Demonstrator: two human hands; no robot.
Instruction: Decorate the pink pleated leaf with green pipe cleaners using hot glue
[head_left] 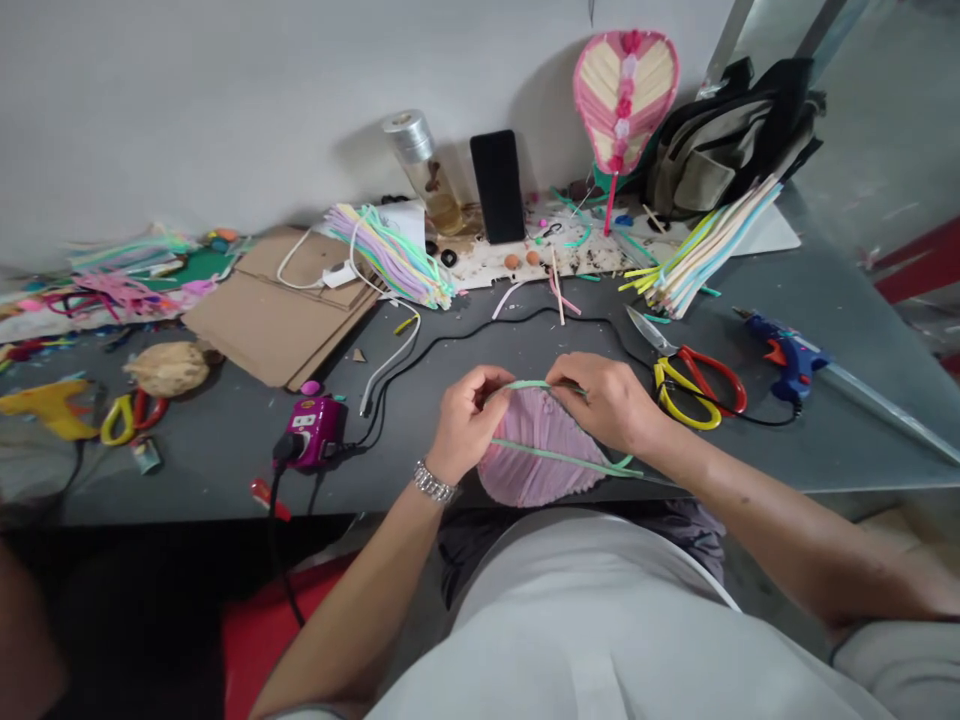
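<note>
My left hand (469, 422) and my right hand (601, 402) both pinch a mint-green strip (529, 384) that curves along the top edge of a pink pleated leaf shape (536, 452). The shape rests against the front edge of the grey worktable (420, 480). A second green strip (566, 458) lies across its lower part and sticks out to the right. A silver wristwatch (435, 484) sits on my left wrist. My fingers hide part of the upper strip.
Red-and-yellow scissors (694, 385) and a blue glue gun (787, 352) lie to the right, with a black cable (510, 318) behind my hands. A magenta power unit (311, 432) and cardboard sheets (274, 305) are left. Bundled coloured strips, a finished pink leaf ornament (625, 100) and a bag stand behind.
</note>
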